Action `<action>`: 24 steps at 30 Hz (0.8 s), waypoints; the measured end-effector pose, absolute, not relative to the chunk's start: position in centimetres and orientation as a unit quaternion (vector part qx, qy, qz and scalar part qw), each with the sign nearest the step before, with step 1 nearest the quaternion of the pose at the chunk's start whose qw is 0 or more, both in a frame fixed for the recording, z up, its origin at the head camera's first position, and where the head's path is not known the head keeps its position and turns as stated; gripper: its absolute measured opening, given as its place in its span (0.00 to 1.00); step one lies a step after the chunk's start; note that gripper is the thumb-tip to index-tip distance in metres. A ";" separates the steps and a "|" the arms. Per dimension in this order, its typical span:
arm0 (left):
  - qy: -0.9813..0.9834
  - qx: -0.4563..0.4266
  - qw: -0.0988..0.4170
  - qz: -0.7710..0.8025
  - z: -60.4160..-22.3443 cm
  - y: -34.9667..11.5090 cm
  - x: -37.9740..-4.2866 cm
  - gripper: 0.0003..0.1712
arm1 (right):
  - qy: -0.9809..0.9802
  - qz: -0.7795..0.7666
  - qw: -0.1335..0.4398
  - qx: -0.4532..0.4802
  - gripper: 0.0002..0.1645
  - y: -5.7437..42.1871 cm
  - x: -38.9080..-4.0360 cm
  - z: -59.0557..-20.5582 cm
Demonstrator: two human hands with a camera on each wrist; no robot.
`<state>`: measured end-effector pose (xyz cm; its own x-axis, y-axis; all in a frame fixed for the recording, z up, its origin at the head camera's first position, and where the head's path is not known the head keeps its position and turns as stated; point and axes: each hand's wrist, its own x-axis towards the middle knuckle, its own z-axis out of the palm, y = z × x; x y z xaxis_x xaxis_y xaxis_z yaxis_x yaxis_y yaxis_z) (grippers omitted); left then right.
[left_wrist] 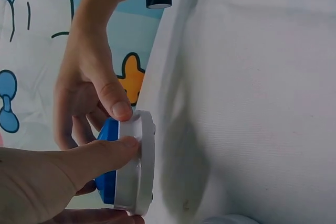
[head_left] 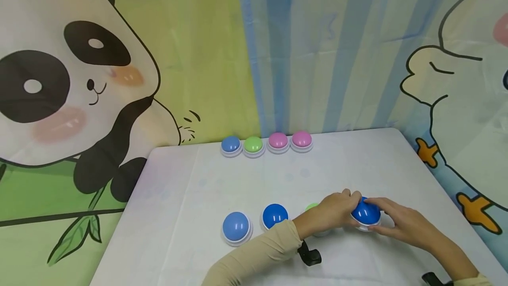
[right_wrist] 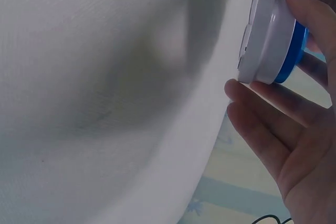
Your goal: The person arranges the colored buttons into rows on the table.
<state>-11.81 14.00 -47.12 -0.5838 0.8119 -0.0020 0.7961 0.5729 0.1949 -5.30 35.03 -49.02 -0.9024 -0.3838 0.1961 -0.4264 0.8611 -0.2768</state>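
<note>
Both hands hold one round push button (head_left: 365, 212) with a glossy blue dome and a white base. The left hand (head_left: 337, 208) grips its left side, the thumb lying along the white base in the left wrist view. From the right, the right hand (head_left: 409, 225) holds it too, thumb on the base and fingers round the far edge. In the right wrist view the button's white base (right_wrist: 273, 40) is off the cloth, with a shadow beneath. A green push button (head_left: 311, 206) is mostly hidden behind the left hand. Left of it is another blue button (head_left: 275, 215), partly covered by the sleeve.
A lighter blue button (head_left: 236, 227) stands at the near left. Along the back edge of the white-covered table (head_left: 178, 197) is a row: a blue button (head_left: 230, 144), a green one (head_left: 253, 144) and two pink buttons (head_left: 278, 141). A printed curtain (head_left: 206, 56) hangs behind.
</note>
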 end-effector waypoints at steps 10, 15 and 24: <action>0.897 0.430 0.079 0.069 -48.2 15.0 -11.8 0.36 | -0.962 0.137 0.079 0.224 0.43 35.4 -5.6 -50.3; 0.898 0.428 0.083 0.063 -48.5 15.2 -11.9 0.35 | -0.963 0.135 0.066 0.223 0.43 35.5 -5.7 -50.3; 0.897 0.432 0.081 0.047 -48.5 15.4 -11.7 0.35 | -0.967 0.139 0.033 0.211 0.44 35.7 -6.0 -50.6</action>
